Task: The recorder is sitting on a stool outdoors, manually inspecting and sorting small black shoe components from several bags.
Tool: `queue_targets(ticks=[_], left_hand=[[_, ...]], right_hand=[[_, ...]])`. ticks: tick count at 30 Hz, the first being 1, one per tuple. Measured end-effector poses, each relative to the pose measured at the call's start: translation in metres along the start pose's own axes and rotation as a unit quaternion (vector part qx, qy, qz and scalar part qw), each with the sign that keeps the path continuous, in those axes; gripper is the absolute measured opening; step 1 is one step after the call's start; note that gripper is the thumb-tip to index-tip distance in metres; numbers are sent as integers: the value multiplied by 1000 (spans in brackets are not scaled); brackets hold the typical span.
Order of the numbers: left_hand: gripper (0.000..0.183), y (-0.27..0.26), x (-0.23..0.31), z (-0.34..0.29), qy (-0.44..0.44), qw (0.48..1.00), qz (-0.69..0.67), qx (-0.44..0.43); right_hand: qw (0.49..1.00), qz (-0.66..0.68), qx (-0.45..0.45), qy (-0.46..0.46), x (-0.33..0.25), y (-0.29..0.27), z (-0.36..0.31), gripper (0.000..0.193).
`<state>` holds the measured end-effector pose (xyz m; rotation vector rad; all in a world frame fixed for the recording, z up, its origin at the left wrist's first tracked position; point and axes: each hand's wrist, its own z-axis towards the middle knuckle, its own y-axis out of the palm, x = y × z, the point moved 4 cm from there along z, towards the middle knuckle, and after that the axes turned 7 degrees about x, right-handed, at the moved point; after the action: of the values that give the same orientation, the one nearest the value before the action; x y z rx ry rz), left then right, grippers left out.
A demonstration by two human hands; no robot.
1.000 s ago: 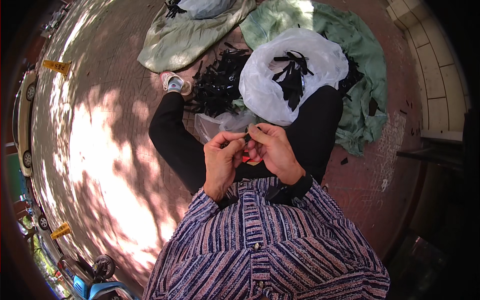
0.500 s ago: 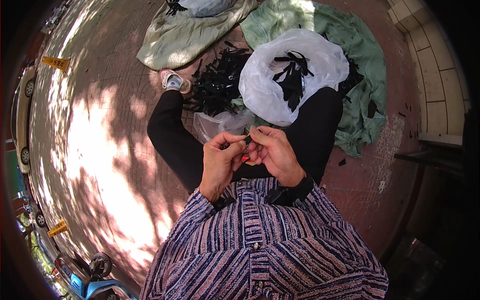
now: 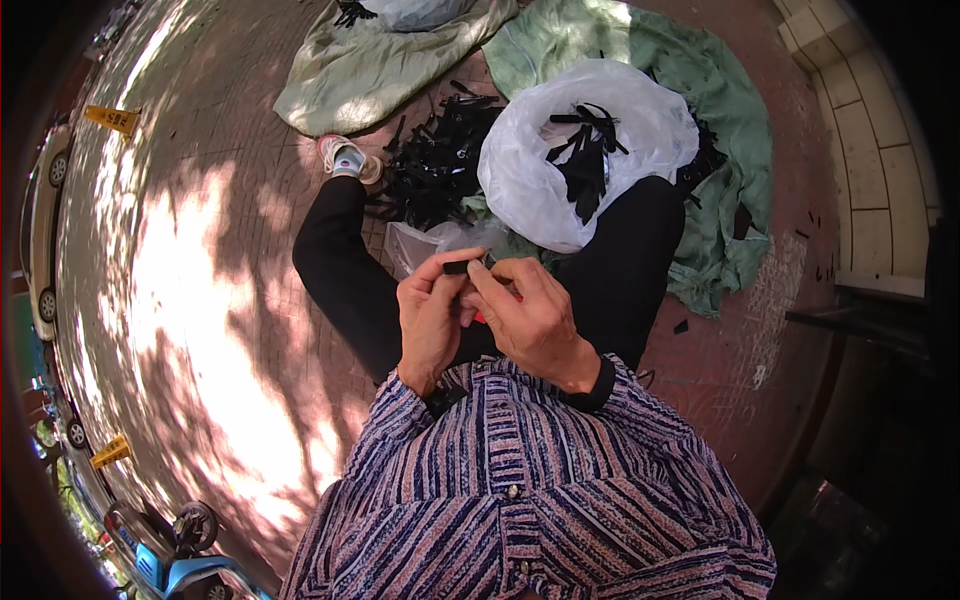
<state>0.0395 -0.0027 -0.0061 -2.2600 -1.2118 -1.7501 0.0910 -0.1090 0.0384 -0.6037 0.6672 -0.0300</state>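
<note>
Above my lap, my left hand (image 3: 430,325) is closed, pinching a short black strap (image 3: 456,267) between thumb and forefinger. My right hand (image 3: 535,325) is closed too; its thumb and forefinger press at the strap's right end. Something small and red (image 3: 479,318) shows between the hands, partly covered by the right-hand fingers, too little to name. Beyond them stands an open white plastic bag (image 3: 520,195) with several black straps (image 3: 585,165) inside. A heap of black straps (image 3: 435,165), some with shiny bits, lies on the ground left of the bag.
A clear plastic bag (image 3: 410,250) lies just past my hands. Green sacking (image 3: 735,130) spreads under and beside the white bag, and a pale sack (image 3: 345,95) lies far left. A tiled step (image 3: 862,150) borders the right; yellow markers (image 3: 112,121) and parked vehicles are far left.
The hands have turned: the black strap now lies flat across the left fingers. My right hand has rolled over, its back now facing up, and moved slightly left.
</note>
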Motion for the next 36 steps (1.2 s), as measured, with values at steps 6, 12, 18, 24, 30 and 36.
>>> queue_targets(ticks=[6,12,18,24,30,36], left_hand=[[22,-1,2,-1,-32,995,-90,-14],[22,-5,-2,1,-85,995,-28,-41],[18,-1,-1,6,70,956,285,-29],[12,-11,-4,7,-53,995,64,-55],[11,-3,-1,4,-31,997,50,-51],[13,-2,-9,5,39,994,70,-71]], right_hand=[[998,10,40,-53,7,-12,9,28],[940,184,-175,226,32,-6,4,31],[859,246,-190,406,40,5,-10,24],[796,405,-185,411,40,9,-10,29],[667,526,-159,503,46,16,-14,20],[651,511,-126,546,49,15,-18,23]])
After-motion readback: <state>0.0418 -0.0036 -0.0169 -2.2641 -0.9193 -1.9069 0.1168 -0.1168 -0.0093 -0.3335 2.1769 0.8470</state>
